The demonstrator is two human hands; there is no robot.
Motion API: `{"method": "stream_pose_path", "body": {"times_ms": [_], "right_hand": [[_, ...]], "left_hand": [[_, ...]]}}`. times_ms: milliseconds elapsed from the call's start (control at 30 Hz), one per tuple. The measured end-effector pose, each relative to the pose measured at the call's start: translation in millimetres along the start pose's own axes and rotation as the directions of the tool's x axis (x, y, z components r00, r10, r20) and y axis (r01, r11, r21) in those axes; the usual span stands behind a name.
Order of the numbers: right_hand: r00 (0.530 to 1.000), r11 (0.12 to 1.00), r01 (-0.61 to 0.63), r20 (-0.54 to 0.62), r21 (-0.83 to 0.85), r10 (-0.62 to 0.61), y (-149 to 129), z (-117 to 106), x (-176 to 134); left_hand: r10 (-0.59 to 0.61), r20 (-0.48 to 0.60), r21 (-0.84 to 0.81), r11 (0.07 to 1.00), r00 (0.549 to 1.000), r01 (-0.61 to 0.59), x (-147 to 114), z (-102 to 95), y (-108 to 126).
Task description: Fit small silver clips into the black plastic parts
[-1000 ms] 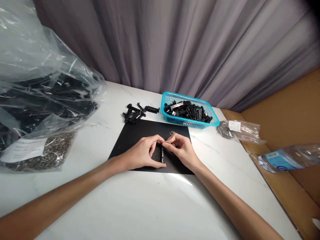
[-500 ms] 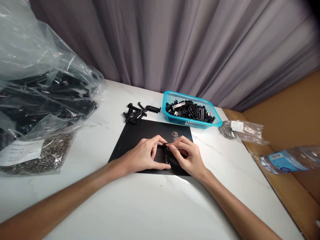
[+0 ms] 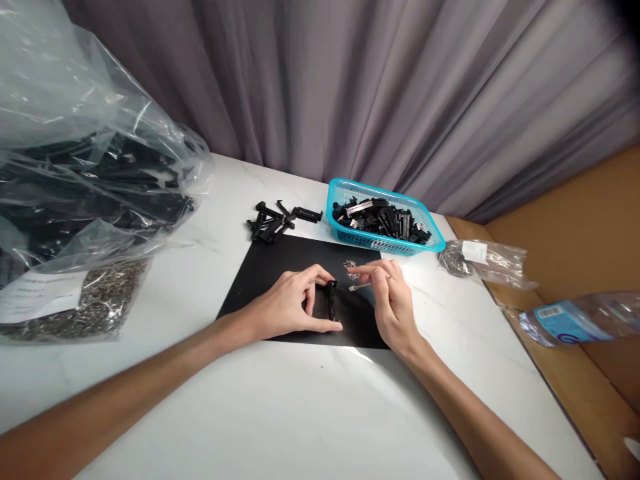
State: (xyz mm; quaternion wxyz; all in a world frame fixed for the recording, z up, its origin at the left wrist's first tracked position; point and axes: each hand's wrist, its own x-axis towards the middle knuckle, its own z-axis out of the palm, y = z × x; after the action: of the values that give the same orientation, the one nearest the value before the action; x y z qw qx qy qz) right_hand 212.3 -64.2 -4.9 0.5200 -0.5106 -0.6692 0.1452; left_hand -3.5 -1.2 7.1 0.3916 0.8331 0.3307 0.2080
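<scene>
My left hand (image 3: 290, 300) grips a slim black plastic part (image 3: 331, 301) between thumb and fingertips, at its two ends, over the black mat (image 3: 255, 280). My right hand (image 3: 393, 300) is a little to the right of the part, apart from it. Its fingers are closed round a thin, pale-tipped stick-like tool (image 3: 361, 287), whose rear is hidden in the palm. The right index finger stretches to a small pile of shiny metal pieces (image 3: 350, 267) on the mat; whether it touches them I cannot tell.
Several loose black parts (image 3: 273, 223) lie beyond the mat, beside a blue basket (image 3: 435, 240) of similar parts. Clear bags stand left, one with metal pieces (image 3: 113, 300). At right are a small bag (image 3: 500, 261), cardboard (image 3: 560, 253) and a plastic bottle (image 3: 570, 323).
My right hand has drawn away from the black part, moving right and towards the metal pile; the pale-tipped tool now shows. My left hand keeps its hold almost unmoved.
</scene>
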Motion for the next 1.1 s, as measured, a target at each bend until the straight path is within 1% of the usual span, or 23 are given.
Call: {"method": "stream_pose_path", "body": {"times_ms": [33, 100, 167, 233, 467, 633, 933, 1100], "right_hand": [[0.997, 0.996, -0.075, 0.011, 0.051, 0.074, 1, 0, 1], [0.978, 0.960, -0.209, 0.062, 0.186, 0.201, 3, 3, 3], [0.963, 0.918, -0.268, 0.103, 0.293, 0.248, 5, 6, 6], [0.962, 0.898, -0.274, 0.118, 0.345, 0.248, 5, 9, 8], [0.960, 0.870, -0.278, 0.150, 0.406, 0.237, 8, 13, 8], [0.960, 0.876, -0.276, 0.160, 0.396, 0.230, 8, 13, 7], [0.955, 0.840, -0.296, 0.162, 0.455, 0.249, 6, 16, 8], [0.949, 0.850, -0.309, 0.193, 0.426, 0.248, 5, 17, 8]], "left_hand": [[-0.003, 0.003, -0.001, 1.000, 1.000, 0.003, 0, -0.1, 0], [-0.007, 0.005, 0.001, 1.000, 1.000, 0.007, 1, -0.4, 0], [-0.006, 0.000, 0.003, 1.000, 1.000, 0.006, 1, -0.5, 0], [-0.003, -0.005, 0.004, 1.000, 1.000, 0.003, 1, -0.4, -1], [-0.002, -0.006, 0.024, 1.000, 1.000, 0.002, 1, -1.4, 1], [0.002, -0.018, 0.029, 1.000, 1.000, -0.001, 2, -2.0, 1], [-0.023, -0.023, 0.000, 1.000, 0.999, 0.023, 4, -2.1, -2], [0.003, -0.027, 0.002, 1.000, 1.000, -0.003, 3, -0.6, -4]]}}
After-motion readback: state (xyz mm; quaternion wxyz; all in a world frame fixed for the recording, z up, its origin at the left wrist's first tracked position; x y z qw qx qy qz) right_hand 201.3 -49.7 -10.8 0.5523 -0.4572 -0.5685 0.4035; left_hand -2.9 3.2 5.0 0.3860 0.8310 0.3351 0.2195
